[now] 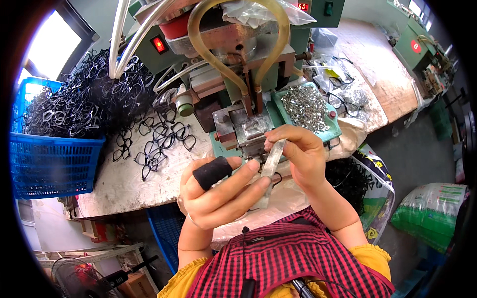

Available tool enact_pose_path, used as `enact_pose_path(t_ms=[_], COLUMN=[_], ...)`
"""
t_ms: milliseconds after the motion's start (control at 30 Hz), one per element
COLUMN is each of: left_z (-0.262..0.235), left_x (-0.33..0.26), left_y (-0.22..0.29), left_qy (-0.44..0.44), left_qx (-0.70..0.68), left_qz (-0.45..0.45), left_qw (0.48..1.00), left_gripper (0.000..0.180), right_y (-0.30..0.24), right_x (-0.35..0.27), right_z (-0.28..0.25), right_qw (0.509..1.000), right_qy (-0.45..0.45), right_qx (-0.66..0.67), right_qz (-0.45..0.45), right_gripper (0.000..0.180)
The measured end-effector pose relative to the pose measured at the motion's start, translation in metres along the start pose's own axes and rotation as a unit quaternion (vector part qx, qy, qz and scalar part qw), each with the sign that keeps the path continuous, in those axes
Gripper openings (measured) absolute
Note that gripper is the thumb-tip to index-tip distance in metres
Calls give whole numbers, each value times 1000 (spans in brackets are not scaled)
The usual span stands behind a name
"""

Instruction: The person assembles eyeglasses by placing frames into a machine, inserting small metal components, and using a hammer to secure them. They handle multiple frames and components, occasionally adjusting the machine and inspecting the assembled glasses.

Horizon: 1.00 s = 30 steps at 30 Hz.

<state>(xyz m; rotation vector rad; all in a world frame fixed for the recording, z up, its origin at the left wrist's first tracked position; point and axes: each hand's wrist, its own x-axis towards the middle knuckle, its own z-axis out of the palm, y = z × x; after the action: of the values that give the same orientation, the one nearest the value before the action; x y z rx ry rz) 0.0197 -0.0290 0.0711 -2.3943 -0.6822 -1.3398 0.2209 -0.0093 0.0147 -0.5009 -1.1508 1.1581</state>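
My left hand (pixel 211 191) is palm up in front of the machine, with a black wrap (pixel 212 173) around one finger. Its fingertips are closed on a narrow, pale greyish strip that looks like tape (pixel 272 164). The strip's upper end lies against the thumb of my right hand (pixel 302 154), whose thumb and index finger are pressed together. Whether something small sits in that pinch is hard to make out. Just beyond the fingers is the machine's metal fixture (pixel 253 128), below two copper-coloured electrode arms (pixel 252 102). Part of a dark eyeglass frame (pixel 277 179) shows behind the strip.
A green tray (pixel 334 130) of small metal parts stands right of the fixture. Black eyeglass frames (pixel 161 136) lie on the table to the left, beside a heaped blue basket (pixel 57 159). Hoses (pixel 198 42) loop overhead. A green-and-white sack (pixel 430 213) stands at right.
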Motion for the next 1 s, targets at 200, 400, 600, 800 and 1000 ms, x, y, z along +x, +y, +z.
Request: enact_pose_path(t_ms=[200, 400, 600, 800, 1000], left_z=[-3, -3, -4, -8, -1], left_x=[1, 3, 2, 1, -15], left_y=[5, 6, 12, 15, 8], left_qy=[-37, -34, -59, -85, -41], left_qx=[23, 19, 1, -25, -147], left_qz=[15, 30, 59, 83, -58], left_qw=[999, 999, 997, 993, 987], left_gripper=[29, 30, 29, 31, 33], right_y=[8, 7, 7, 7, -2], right_x=[-2, -2, -2, -2, -5], right_z=[-2, -2, 3, 2, -1], right_qw=[997, 995, 996, 996, 997], right_qy=[6, -2, -19, -38, -8], right_qx=[74, 92, 85, 77, 51], right_qz=[38, 36, 28, 29, 54], right_gripper=[18, 18, 24, 23, 10])
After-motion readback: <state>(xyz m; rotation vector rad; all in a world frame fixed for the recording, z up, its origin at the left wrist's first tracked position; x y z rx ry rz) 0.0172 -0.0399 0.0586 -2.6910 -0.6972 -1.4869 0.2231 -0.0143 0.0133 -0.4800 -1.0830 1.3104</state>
